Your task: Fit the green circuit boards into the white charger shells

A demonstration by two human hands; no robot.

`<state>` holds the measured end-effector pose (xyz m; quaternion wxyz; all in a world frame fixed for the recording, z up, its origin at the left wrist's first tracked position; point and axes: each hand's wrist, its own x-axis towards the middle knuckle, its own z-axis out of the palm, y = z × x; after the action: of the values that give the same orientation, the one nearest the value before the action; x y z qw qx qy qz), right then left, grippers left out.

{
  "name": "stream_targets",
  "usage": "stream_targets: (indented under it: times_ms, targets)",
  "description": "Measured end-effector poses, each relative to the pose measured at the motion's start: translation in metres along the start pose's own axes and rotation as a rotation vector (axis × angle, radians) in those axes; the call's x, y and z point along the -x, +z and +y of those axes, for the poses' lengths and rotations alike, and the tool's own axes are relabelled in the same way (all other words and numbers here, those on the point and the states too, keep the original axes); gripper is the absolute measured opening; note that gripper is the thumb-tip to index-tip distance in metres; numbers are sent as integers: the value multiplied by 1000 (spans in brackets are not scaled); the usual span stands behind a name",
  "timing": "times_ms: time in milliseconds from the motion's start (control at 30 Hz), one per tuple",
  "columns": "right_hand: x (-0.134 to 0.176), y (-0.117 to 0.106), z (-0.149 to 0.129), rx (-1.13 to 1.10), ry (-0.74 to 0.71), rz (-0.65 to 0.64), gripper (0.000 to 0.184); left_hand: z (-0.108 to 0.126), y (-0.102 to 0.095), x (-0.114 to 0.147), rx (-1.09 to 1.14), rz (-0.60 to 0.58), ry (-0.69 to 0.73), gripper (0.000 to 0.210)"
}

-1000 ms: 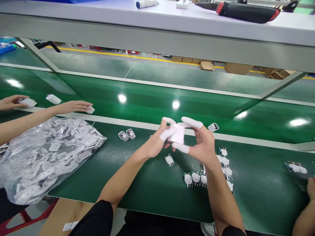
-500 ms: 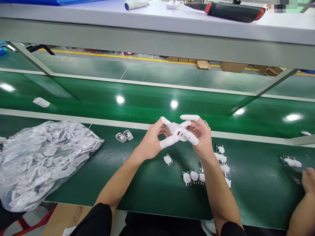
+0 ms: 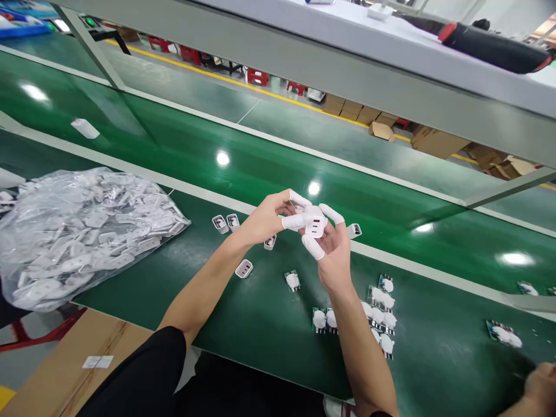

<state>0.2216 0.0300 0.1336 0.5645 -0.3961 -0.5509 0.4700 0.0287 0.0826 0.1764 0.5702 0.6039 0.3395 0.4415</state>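
A white USB charger (image 3: 315, 227) is held between my two hands above the green bench, its port face with a red slot turned toward me. My left hand (image 3: 266, 221) pinches it from the left with white-cot-covered fingertips. My right hand (image 3: 335, 255) grips its right side and lower edge, also in white finger cots. Beneath my left forearm lie a white port cover (image 3: 244, 268) and an open white housing (image 3: 270, 242). Another housing (image 3: 354, 230) lies behind my right hand. A circuit board (image 3: 292, 281) with a white blob sits in front of my hands.
A clear bag (image 3: 91, 231) full of white plastic parts lies at left, near two open housings (image 3: 220, 223). Several circuit boards (image 3: 382, 315) cluster by my right forearm. Another person's hand (image 3: 541, 388) is at lower right. A raised shelf (image 3: 330, 63) crosses above the bench.
My view has tilted and shifted. The charger has turned so its port face shows more squarely toward me. My right index finger, stretched out before, now bends onto the charger.
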Motion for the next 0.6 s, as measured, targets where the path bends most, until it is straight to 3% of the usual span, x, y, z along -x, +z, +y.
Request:
stream_targets:
  times_ms: [267,367,433,500,600]
  targets:
    - [-3,-4,15,169,-119,-74,86,-15,-4,-13,13,44,92,44]
    - [-7,-20,7,308,-174,54,87,-30,-18,-23,-67,171,71,49]
    - [-11,-37,-2,329,-235,203,76,-41,-29,-34,-241,296,24,52]
    - [-16,-57,-12,325,-333,340,64,-54,-37,-49,-544,344,-41,48]
    - [-23,-81,-20,452,-417,484,61,-72,-44,-72,-1044,215,-82,38]
